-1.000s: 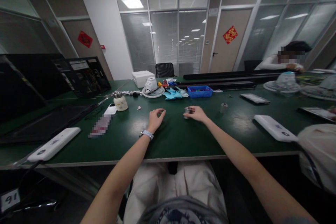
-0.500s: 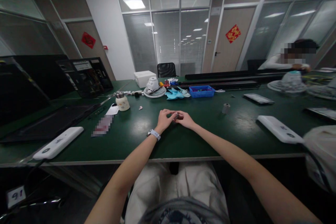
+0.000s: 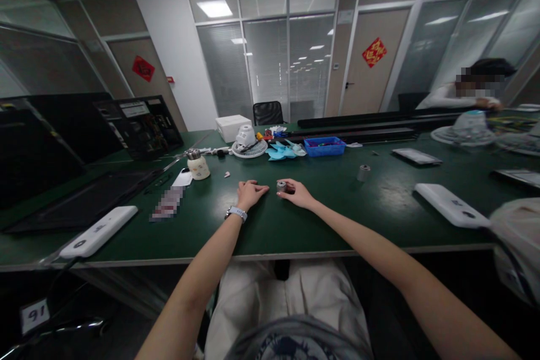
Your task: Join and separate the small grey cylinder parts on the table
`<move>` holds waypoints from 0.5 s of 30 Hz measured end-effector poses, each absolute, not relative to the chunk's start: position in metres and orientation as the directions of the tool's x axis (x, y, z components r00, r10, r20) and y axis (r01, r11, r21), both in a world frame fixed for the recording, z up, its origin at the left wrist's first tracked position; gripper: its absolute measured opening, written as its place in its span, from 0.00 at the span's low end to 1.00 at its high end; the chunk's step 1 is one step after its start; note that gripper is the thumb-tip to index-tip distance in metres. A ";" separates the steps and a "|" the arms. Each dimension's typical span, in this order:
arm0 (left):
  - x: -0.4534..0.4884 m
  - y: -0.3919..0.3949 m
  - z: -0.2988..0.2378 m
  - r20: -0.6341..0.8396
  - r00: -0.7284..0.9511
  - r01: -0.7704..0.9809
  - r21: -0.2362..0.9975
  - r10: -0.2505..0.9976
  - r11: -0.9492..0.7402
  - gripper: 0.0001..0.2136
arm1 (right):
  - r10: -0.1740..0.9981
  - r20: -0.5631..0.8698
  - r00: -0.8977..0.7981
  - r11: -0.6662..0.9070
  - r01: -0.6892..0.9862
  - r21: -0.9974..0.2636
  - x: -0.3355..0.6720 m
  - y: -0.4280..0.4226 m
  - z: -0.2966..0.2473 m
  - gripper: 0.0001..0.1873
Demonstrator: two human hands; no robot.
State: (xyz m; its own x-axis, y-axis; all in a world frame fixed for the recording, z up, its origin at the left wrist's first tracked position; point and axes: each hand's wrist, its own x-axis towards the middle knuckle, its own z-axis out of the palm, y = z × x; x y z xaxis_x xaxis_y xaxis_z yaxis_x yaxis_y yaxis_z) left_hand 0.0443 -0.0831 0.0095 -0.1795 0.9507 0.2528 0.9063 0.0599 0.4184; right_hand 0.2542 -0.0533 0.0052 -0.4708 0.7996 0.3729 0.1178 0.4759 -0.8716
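A small grey metal cylinder (image 3: pixel 281 187) stands upright at the middle of the green table (image 3: pixel 320 225), close in front of me. The thumb and fingers of my right hand (image 3: pixel 300 194) curve around its right side and grip it. My left hand (image 3: pixel 250 194), with a watch on the wrist, is just left of the cylinder and apart from it. Its fingers reach out toward the cylinder and hold nothing. A second, similar metal cylinder (image 3: pixel 363 172) stands farther right on the table.
Behind my hands lie light-blue fan blades (image 3: pixel 282 151), a blue tray (image 3: pixel 324 147) and a white fan part (image 3: pixel 246 138). A cream bottle (image 3: pixel 198 166) stands left. White power banks (image 3: pixel 99 230) lie at both sides. Another person (image 3: pixel 447 98) sits at the far right.
My left hand has come off the metal cylinder and moved left. My right hand stays around it, and the cylinder, mostly covered before, now shows upright.
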 end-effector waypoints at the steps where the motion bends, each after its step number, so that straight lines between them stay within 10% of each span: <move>1: 0.044 -0.082 0.009 0.249 -0.178 0.911 0.406 0.952 0.064 0.16 | 0.802 0.374 -0.466 0.476 0.119 -0.872 0.253 -0.053 0.005 0.24; 15: 0.037 -0.072 -0.001 0.341 -0.314 0.841 0.533 0.886 0.093 0.18 | 1.000 -0.001 0.030 -0.011 0.353 -0.935 0.395 0.000 0.020 0.21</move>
State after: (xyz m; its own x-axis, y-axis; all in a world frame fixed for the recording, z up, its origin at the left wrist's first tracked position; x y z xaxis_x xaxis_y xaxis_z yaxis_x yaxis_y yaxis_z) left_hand 0.0375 -0.0719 -0.0012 -0.3141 0.8859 0.3413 0.8412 0.0931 0.5326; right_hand 0.3954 -0.0002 0.0198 0.0302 0.9995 -0.0007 0.3535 -0.0114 -0.9354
